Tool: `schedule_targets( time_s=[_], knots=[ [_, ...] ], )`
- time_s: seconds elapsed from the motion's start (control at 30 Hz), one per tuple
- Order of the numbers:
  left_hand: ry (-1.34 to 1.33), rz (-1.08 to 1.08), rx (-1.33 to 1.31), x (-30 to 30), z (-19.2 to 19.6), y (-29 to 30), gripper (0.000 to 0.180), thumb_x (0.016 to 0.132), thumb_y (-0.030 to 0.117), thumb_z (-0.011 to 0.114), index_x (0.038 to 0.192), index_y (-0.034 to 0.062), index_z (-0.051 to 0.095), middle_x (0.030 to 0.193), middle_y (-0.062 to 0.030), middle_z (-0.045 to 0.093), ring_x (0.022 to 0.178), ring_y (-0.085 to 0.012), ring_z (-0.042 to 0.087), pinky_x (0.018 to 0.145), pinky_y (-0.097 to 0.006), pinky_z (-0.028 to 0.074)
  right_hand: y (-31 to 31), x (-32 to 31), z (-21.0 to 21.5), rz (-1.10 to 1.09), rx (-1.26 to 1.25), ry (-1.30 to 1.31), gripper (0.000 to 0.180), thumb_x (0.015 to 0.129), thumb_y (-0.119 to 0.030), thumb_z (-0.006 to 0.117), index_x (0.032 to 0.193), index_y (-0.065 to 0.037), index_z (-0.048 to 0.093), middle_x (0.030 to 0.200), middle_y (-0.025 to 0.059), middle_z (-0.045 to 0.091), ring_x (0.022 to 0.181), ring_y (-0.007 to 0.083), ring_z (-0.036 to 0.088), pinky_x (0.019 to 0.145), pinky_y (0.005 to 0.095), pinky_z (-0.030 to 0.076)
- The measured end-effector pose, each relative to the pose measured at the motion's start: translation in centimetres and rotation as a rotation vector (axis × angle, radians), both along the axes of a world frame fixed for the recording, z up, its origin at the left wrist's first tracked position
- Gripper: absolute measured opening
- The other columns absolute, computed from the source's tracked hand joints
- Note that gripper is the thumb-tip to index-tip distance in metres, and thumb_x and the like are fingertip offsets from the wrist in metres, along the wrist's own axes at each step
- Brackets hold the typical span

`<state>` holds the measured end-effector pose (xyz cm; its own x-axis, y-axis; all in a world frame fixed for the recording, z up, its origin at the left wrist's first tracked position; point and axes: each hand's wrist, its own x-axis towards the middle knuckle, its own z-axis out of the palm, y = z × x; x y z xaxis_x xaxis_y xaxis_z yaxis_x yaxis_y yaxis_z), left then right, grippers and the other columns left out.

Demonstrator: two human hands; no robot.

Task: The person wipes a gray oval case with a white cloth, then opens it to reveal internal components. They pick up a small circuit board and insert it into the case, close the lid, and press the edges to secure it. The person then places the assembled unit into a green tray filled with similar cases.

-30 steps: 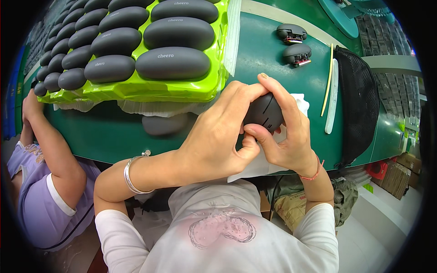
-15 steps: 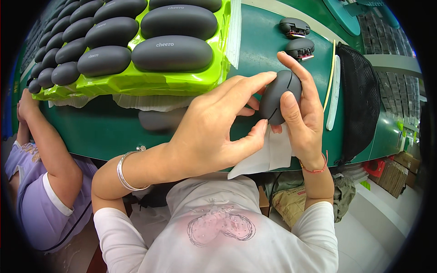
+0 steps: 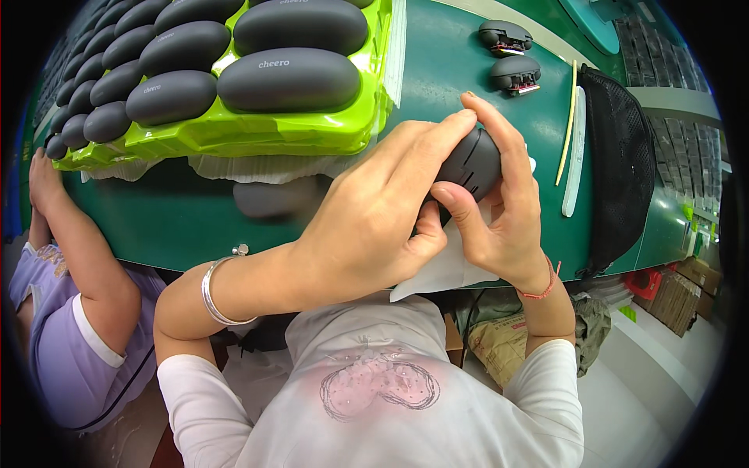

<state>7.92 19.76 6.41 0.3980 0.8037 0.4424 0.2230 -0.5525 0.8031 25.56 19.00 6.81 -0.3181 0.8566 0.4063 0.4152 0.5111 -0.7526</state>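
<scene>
Head view: left hand [image 3: 367,226] and right hand [image 3: 499,210] grip dark oval shell [image 3: 472,162]

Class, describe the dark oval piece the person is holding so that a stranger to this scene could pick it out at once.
Start at the green table, then go just right of the lime-green tray of dark oval shells. The dark oval piece is gripped between the left hand and the right hand. Unlike its neighbours, it is off the table and has slots.
</scene>
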Motion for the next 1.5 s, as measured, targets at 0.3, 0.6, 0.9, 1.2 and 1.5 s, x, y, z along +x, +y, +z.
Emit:
schedule_targets(
  time_s=[0.3, 0.6, 0.9, 1.2, 1.5],
  knots=[
    [0.034, -0.028, -0.21, -0.5, 1.3, -0.1, 0.07, 0.064, -0.01, 0.06, 0.134, -0.0017, 0.051, 0.109, -0.0172, 0.061, 0.081, -0.022, 0.063, 0.067, -0.029, 0.056, -0.1, -0.1, 0.4, 0.023, -0.186, 0.104, 0.066, 0.082, -0.002, 0.07, 0.14, 0.003, 0.039, 0.13, 0.0208, 0.054, 0.101, 0.0282, 0.066, 0.08, 0.0327, 0.055],
    [0.051, -0.015, -0.197, -0.5, 1.2, -0.2, 0.07, 0.066, -0.012, 0.058, 0.134, -0.0025, 0.05, 0.108, -0.0166, 0.059, 0.085, -0.0227, 0.063, 0.072, -0.03, 0.061, 0.1, -0.2, 0.3, 0.071, -0.156, 0.106, 0.064, 0.083, -0.001, 0.068, 0.14, 0.003, 0.039, 0.131, 0.0207, 0.053, 0.099, 0.0269, 0.067, 0.078, 0.0309, 0.055],
    [-0.004, -0.011, -0.174, -0.6, 1.1, 0.1, 0.071, 0.068, -0.012, 0.06, 0.138, -0.0006, 0.047, 0.112, -0.0169, 0.057, 0.092, -0.0228, 0.065, 0.077, -0.031, 0.062, -0.1, -0.4, 0.4, 0.033, -0.374, 0.341, 0.068, 0.086, -0.003, 0.069, 0.145, -0.004, 0.035, 0.119, 0.0148, 0.058, 0.095, 0.0169, 0.065, 0.075, 0.0275, 0.057],
    [-0.113, -0.026, -0.17, -0.5, 0.7, 0.3, 0.068, 0.075, -0.009, 0.064, 0.139, -0.0012, 0.045, 0.127, -0.0213, 0.056, 0.097, -0.0242, 0.068, 0.08, -0.033, 0.06, 0.3, 0.4, 1.0, 0.051, -0.476, 0.43, 0.069, 0.086, -0.001, 0.069, 0.146, -0.005, 0.035, 0.114, 0.0119, 0.06, 0.098, 0.0167, 0.063, 0.076, 0.0268, 0.055],
    [-0.182, -0.044, -0.271, -0.6, 1.3, 0.1, 0.062, 0.083, -0.002, 0.064, 0.141, -0.0036, 0.041, 0.127, -0.024, 0.055, 0.104, -0.0243, 0.066, 0.085, -0.033, 0.057, 0.3, 0.8, 1.6, 0.055, -0.26, 0.269, 0.068, 0.081, 0.002, 0.07, 0.142, -0.003, 0.041, 0.129, 0.0146, 0.057, 0.102, 0.0174, 0.063, 0.083, 0.0283, 0.054]
  ],
)
